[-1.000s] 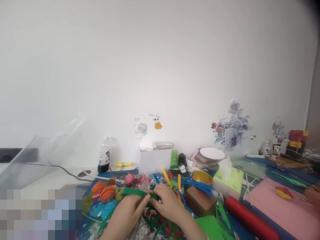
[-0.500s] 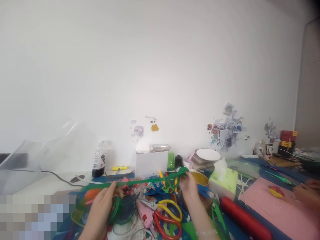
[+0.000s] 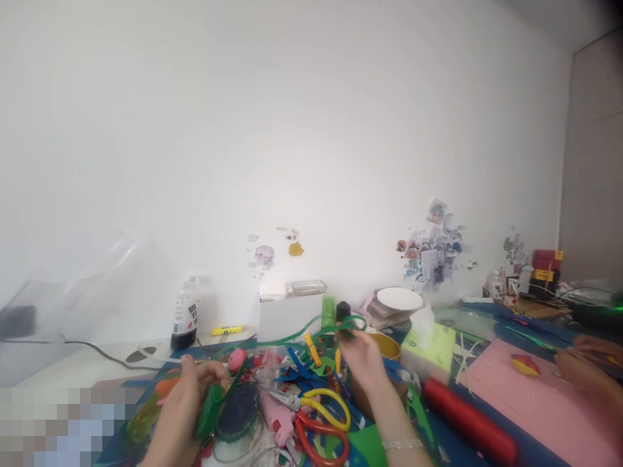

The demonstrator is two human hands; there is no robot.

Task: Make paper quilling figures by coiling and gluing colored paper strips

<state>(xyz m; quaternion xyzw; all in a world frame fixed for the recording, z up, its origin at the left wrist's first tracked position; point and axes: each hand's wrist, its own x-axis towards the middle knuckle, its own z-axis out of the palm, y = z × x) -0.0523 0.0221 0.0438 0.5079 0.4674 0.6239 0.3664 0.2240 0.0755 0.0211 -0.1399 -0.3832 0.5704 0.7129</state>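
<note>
My left hand [image 3: 182, 402] is closed around a roll of green ribbon [image 3: 209, 410] at the lower left. From the roll a loose green strip [image 3: 292, 338] runs in a slack curve across to my right hand [image 3: 361, 355], whose fingers pinch its looped end. Below and between the hands lie scissors [image 3: 325, 410] with one yellow and one red handle, blades open. Beside them are a pink glue gun [image 3: 277, 415], partly covered, and a round dark disc [image 3: 237, 412]. Coloured scraps [image 3: 304, 366] are heaped around these tools.
A white box [image 3: 291, 318], a dark-filled bottle [image 3: 185, 314] and a yellow glue stick [image 3: 226, 330] stand along the wall. To the right are a tissue box [image 3: 428, 350], a red roll [image 3: 470, 421] and a pink sheet [image 3: 540, 402]. Another person's hands [image 3: 586, 363] work there.
The green strip between my hands has gone from taut and straight to slack and curved. My left hand has shifted left and lower with the roll; the view has turned slightly right.
</note>
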